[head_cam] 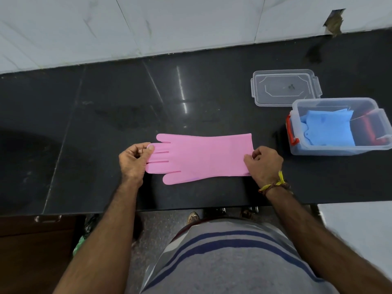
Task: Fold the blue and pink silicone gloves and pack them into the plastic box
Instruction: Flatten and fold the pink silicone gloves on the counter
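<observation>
Striped shirt (233,257) fills the bottom; dark bench (106,115) meets pale wall tiles (148,24) above. Centre frame, left hand (134,159) pinches the pink glove (201,154) fingertips, right hand (264,164) pinches its cuff.

plastic box (339,150) cut off right, glove fingertips hidden

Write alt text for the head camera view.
Two hands hold a flat pink glove on a black counter: left hand pinches its fingertips, right hand its cuff. Right of it, a clear box holds blue gloves, lid behind.
</observation>
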